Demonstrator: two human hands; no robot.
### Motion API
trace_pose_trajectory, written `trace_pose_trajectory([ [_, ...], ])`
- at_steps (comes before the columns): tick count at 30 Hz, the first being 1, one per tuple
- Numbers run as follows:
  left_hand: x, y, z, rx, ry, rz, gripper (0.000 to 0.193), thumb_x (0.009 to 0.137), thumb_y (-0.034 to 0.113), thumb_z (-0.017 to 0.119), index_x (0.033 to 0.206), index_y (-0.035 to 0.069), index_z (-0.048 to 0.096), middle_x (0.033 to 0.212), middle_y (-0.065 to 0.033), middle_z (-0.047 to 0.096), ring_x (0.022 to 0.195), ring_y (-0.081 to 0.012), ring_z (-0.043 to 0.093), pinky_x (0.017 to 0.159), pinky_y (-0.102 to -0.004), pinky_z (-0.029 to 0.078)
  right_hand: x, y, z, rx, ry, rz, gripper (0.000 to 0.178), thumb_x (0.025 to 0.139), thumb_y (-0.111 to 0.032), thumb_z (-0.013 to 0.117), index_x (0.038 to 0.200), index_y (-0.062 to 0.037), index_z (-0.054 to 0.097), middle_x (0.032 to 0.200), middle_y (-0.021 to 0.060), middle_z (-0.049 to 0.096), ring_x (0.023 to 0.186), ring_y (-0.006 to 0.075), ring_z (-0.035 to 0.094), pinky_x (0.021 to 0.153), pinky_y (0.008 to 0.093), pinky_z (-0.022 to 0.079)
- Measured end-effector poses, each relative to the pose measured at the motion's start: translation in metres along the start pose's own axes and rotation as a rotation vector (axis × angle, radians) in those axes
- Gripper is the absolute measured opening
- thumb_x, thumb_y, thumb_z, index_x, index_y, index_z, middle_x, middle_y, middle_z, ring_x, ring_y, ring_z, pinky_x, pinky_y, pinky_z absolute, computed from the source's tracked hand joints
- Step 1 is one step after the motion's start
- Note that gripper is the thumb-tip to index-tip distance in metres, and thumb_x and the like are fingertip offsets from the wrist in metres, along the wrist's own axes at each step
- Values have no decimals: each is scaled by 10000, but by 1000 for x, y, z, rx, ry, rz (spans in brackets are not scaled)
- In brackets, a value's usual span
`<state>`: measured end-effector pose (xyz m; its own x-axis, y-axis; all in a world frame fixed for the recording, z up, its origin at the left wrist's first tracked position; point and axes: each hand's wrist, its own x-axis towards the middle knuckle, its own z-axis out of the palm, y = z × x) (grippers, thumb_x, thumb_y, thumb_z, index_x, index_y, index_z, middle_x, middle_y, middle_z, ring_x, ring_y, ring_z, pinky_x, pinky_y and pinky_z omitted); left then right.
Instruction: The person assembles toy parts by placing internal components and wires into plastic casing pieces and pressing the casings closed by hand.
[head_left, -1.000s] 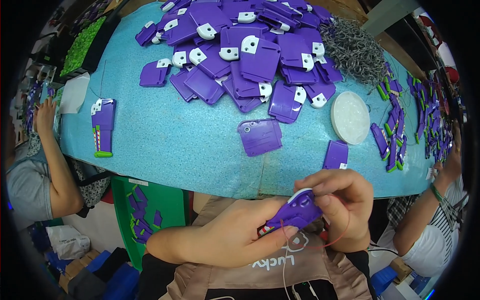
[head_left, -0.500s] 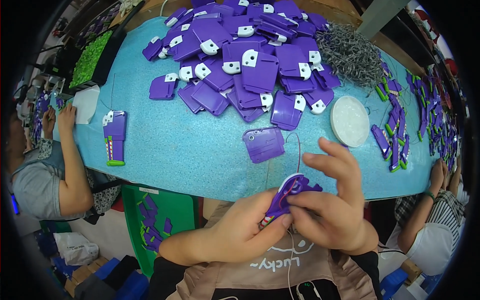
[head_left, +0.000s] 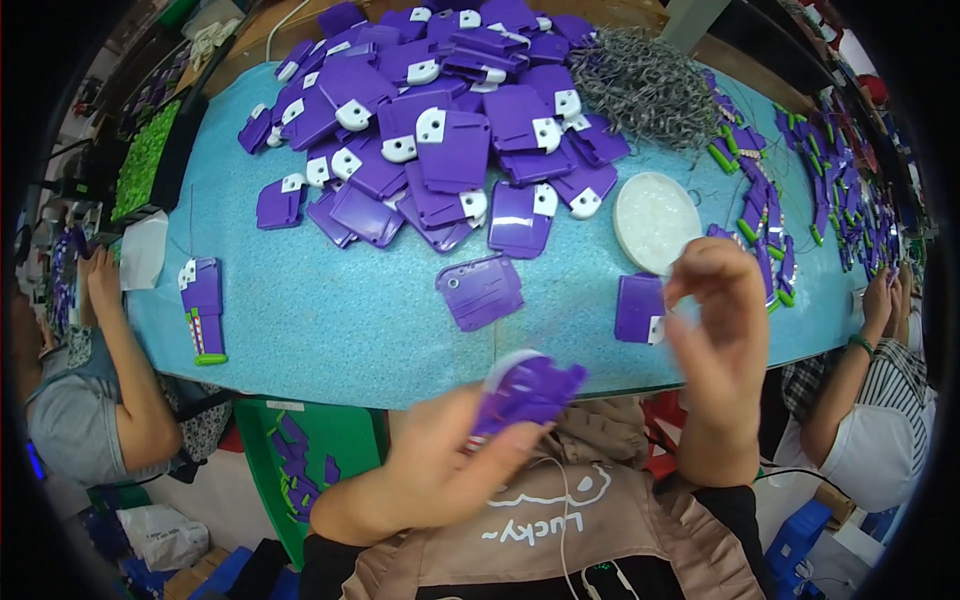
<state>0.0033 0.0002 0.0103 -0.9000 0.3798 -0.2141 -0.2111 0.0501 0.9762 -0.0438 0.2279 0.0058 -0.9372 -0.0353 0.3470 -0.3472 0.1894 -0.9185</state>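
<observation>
I could cross bare blue table (head_left: 330,310) well left of the white dish (head_left: 657,222); grey wires (head_left: 648,92) block the dish's far side, a purple heap (head_left: 455,150) its far left, a purple plate (head_left: 635,305) its near side.

Purple part (head_left: 528,392) in left hand (head_left: 440,450), table (head_left: 330,320)

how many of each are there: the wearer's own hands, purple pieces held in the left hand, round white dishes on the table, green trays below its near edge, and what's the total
Hands: 2, left hand and right hand
Held purple piece: 1
Round white dish: 1
Green tray: 1
Total: 5
</observation>
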Motion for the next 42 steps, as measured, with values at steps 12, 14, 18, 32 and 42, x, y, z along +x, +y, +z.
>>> trace_pose_trajectory([
  [12,0,4,0,-369,59,-134,286,883,129,551,1115,-17,470,929,-118,618,695,-106,580,629,-247,484,73,57,-85,-843,-93,403,257,758,-205,631,807,47,632,700,179,630,618,277,607,593,352,468],
  [14,0,3,-4,-362,58,-129,288,883,132,552,1114,-17,470,930,-122,618,696,-108,580,634,-248,483,80,53,-91,-938,-149,427,256,758,-210,637,794,44,634,684,166,628,610,245,604,581,337,464],
  [18,-3,0,-4,-381,66,-167,289,882,143,556,1110,-16,475,935,-125,619,700,-107,578,648,-249,482,65,56,-94,-670,91,426,206,767,-178,641,793,26,631,681,112,624,618,155,586,587,286,455],
  [32,23,-8,17,-190,-210,-230,203,879,96,524,1059,4,500,824,-26,589,620,-57,520,552,-208,429,-3,-1,-7,73,-116,90,79,776,-67,613,832,-11,616,1067,136,531,976,208,493,858,308,359],
  [42,19,-4,11,-172,-257,-228,242,881,78,514,1104,-5,472,924,-56,607,697,-69,556,604,-210,454,4,-10,16,-271,-253,-219,175,655,-47,701,822,-53,651,1020,132,554,935,280,514,792,351,392],
])
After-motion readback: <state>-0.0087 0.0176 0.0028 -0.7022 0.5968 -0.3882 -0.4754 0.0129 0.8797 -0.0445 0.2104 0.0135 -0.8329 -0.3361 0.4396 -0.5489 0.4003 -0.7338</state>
